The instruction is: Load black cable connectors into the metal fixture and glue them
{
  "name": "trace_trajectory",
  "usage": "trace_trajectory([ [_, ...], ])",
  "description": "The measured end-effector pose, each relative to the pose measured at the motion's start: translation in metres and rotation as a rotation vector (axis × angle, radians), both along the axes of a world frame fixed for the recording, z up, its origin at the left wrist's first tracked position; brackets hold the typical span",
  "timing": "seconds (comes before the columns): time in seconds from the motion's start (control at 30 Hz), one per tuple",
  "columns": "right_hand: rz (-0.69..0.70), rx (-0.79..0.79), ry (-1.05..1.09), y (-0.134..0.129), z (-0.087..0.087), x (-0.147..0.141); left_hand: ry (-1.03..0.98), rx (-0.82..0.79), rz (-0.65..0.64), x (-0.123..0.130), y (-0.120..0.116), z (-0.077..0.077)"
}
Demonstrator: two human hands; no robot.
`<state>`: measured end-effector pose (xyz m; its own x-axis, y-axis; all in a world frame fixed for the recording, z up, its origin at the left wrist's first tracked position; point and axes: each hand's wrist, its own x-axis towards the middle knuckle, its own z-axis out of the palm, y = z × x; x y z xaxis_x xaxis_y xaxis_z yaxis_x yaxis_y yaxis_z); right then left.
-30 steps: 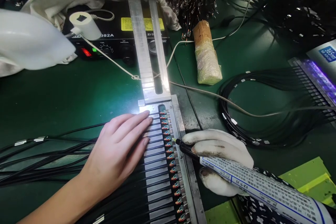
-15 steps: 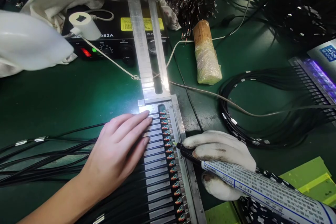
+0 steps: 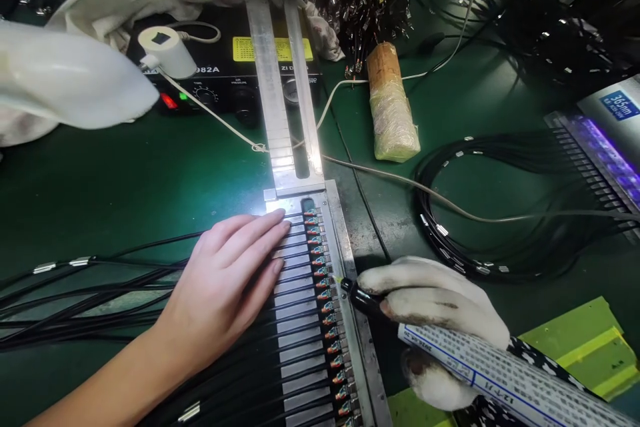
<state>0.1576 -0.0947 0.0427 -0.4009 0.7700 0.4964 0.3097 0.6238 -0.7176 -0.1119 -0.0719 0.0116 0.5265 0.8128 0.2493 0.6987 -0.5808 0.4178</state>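
My bare left hand [image 3: 230,273] lies with its fingers stretched out across the black cables [image 3: 297,307], which sit side by side in a slotted metal fixture [image 3: 367,347]. Small connectors with coloured wires [image 3: 330,333] line the cables' right ends. In a white glove, my right hand [image 3: 440,307] is closed around a glue tube [image 3: 500,360] with printed text on its label and a black nozzle. The tube's thin yellowish tip is close to the connector row, near its upper middle; contact cannot be made out.
Behind the fixture stands a black control box [image 3: 220,90] with a slotted metal plate [image 3: 270,93] in front. A plastic-wrapped block [image 3: 393,107], coiled black cables [image 3: 425,193] and a 365nm lamp unit [image 3: 617,120] are beyond. Yellow-green sheets [image 3: 585,340] lie at right.
My right hand and the glue tube have shifted right and slightly down, drawing the tip a little away from the connectors. My left hand stays on the cables.
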Motion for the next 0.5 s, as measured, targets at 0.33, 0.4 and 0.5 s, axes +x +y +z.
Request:
trace_trajectory([
  [0.33, -0.011, -0.015, -0.011, 0.0046, -0.0048, -0.0068, 0.005, -0.007, -0.001, 0.0001, 0.0, -0.0002],
  [0.4, -0.007, -0.019, -0.009, 0.0047, -0.0052, -0.0065, 0.003, -0.001, -0.001, 0.0, -0.0002, 0.0],
  [0.5, 0.001, -0.035, 0.0, 0.0049, -0.0054, -0.0061, 0.0, 0.0, -0.005, -0.0004, -0.0008, 0.0009],
])
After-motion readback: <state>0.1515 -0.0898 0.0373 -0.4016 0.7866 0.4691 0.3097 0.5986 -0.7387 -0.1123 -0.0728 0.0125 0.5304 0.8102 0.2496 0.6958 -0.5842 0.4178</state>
